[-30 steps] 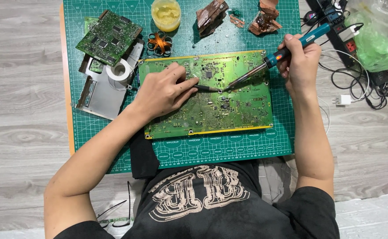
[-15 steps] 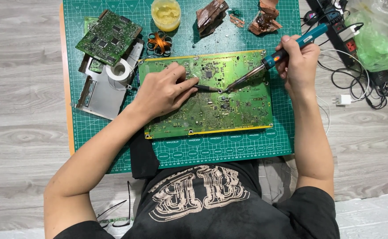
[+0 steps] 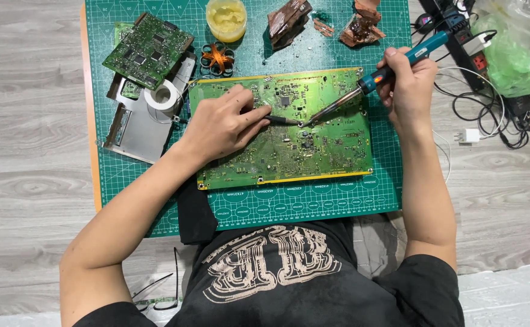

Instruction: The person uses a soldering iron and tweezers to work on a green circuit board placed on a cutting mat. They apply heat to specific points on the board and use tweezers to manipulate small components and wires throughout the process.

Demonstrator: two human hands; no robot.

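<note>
Grey wood-plank floor (image 3: 29,121), green cutting mat (image 3: 313,203) laid on it, large green circuit board (image 3: 313,145) flat on the mat's middle. Board's near edge sits just inside the mat's near edge; a bare strip of mat runs in front of the board, another narrow strip to its right. Open floor well to the left of the board.

Left hand (image 3: 219,124) rests on the board's left half, fingers pinched closed on thin dark tweezers (image 3: 280,119), tips pointing to the board's centre. Right hand (image 3: 407,85) off the board's right upper corner, clenched around a blue-handled soldering iron (image 3: 392,68); its metal tip slants down to the board's centre, meeting the tweezer tips.

Beyond the board's far edge: yellow tub (image 3: 226,18), open, holding pale yellow paste; orange copper coil (image 3: 218,59) just beside the board's far left corner; brown broken pieces (image 3: 289,21) farther right. Left of the board: smaller circuit board (image 3: 148,51), white tape roll (image 3: 163,95) touching a metal shield plate (image 3: 135,124). Right of the board, off the mat: tangled cables (image 3: 489,106), white plug (image 3: 469,135), green plastic bag (image 3: 513,57), contents unclear.
</note>
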